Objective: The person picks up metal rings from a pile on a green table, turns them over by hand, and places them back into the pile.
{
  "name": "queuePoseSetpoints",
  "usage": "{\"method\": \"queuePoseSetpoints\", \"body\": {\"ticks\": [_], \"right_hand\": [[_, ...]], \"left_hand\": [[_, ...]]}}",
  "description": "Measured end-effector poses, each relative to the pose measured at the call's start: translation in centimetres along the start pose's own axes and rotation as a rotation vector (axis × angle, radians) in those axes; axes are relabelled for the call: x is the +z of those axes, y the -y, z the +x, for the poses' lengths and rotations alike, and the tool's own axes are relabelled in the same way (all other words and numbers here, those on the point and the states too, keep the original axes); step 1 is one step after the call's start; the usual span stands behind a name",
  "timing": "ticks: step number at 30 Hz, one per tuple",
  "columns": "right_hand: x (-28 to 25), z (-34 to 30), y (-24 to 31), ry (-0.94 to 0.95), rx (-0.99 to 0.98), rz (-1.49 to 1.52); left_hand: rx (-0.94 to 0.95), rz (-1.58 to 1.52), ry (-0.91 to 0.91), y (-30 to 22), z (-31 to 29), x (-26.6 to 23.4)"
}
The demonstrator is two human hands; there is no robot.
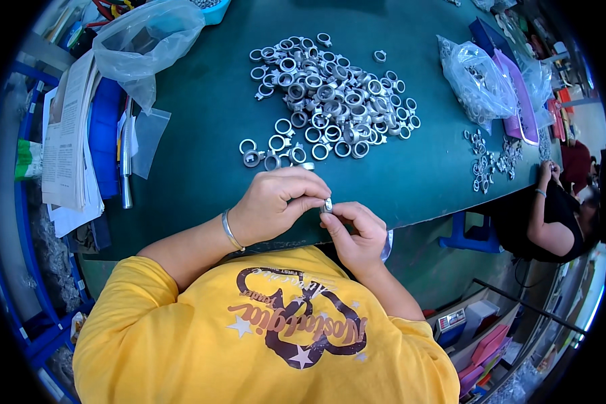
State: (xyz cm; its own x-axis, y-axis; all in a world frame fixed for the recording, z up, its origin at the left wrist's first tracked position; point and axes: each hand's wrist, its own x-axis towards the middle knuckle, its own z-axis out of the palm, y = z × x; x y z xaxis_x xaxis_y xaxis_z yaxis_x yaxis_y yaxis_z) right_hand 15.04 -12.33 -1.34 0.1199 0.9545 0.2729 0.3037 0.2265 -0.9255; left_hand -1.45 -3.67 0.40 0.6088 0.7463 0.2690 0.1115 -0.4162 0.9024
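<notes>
A small metal ring (pixel 327 205) is held near the front edge of the worktop (pixel 202 128), thumb and fingertips of both left hand (pixel 273 202) and right hand (pixel 360 237) closed on it (its shape partly covered); beyond lies a heap of rings (pixel 334 108), with a clear bag (pixel 475 77) toward the right edge.

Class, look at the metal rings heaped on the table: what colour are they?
The metal rings are silver-grey, seen best in the head view.
</notes>
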Motion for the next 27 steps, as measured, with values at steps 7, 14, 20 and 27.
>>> {"method": "queuePoseSetpoints", "body": {"ticks": [7,14,20,27], "right_hand": [[0.0,0.38,-0.03,-0.017,-0.137,-0.092],[-0.16,0.31,-0.2,-0.015,-0.184,-0.127],[0.03,-0.01,-0.21,-0.016,-0.148,-0.115],[-0.21,-0.4,-0.32,0.008,-0.041,-0.115]], "left_hand": [[0.025,0.005,0.006,-0.09,0.0,0.0],[0.027,-0.02,-0.008,0.06,-0.16,0.25],[0.026,-0.012,-0.007,0.17,-0.36,0.29],[0.003,0.012,0.002,-0.1,-0.05,0.27]]}}
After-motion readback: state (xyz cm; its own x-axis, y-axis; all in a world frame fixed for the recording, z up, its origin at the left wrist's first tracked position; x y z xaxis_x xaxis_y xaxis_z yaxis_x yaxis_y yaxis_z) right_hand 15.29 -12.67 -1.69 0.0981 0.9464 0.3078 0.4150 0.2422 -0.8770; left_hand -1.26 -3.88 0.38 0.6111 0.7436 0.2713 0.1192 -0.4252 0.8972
